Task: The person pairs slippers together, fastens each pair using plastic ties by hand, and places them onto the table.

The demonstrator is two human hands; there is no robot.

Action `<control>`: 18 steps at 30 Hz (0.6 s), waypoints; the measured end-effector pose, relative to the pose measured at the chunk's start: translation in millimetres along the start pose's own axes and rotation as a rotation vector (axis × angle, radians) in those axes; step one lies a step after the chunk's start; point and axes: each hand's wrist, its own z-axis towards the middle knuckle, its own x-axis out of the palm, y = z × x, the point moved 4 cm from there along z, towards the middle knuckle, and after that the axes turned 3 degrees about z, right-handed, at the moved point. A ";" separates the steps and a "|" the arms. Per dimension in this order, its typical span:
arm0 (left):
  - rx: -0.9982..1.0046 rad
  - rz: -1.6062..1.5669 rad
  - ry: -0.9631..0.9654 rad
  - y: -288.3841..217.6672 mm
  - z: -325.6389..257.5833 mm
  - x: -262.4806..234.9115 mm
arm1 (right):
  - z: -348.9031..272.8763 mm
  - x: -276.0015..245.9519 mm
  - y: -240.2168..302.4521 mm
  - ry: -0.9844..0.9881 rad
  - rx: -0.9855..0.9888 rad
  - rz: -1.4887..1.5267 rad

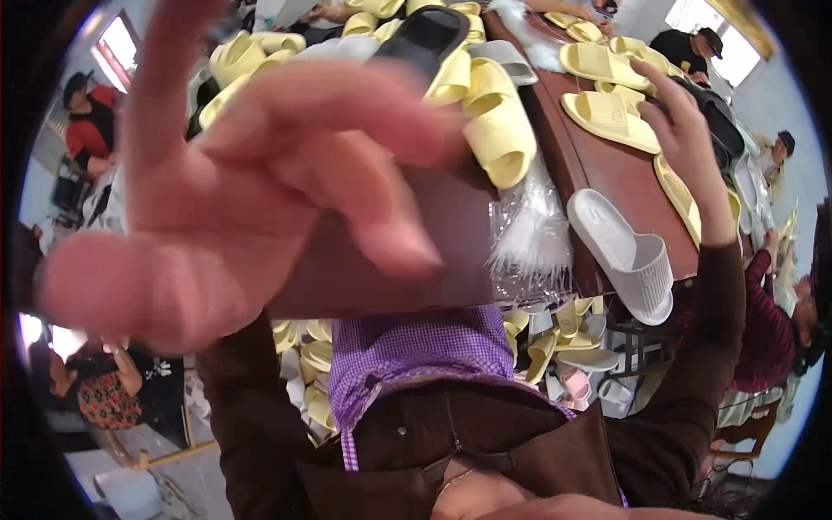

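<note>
Room lit pretty bright, daylight let in by windows (115,52) up both sides, mostly blown out white. Left hand (225,208) badly blurred, way too close to lens. Yellow slipper (607,126) by right hand (691,134) kept decently sharp. Glare thrown off clear plastic (530,238). Rim heavily bent, blue-fringed, corners blacked out.

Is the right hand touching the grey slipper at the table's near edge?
Apart. The head view shows brown tabletop between the right hand and the grey slipper.
</note>
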 end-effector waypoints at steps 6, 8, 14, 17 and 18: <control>0.127 0.065 -0.143 -46.9 -42.2 -36.9 | 12.1 -52.3 192.9 0.055 -0.289 0.398; 0.235 0.127 -0.196 -57.1 -45.7 -51.5 | 13.4 -63.5 216.0 0.151 -0.579 0.319; 0.423 0.350 -0.390 -111.3 -81.3 -75.7 | 13.8 -55.5 225.1 0.023 -0.153 0.444; 0.397 0.331 -0.438 -112.2 -87.3 -71.5 | 65.7 -21.6 233.3 0.001 -0.147 0.356; 0.383 0.312 -0.447 -109.0 -85.3 -69.3 | 86.7 -6.8 233.2 0.062 -0.036 0.287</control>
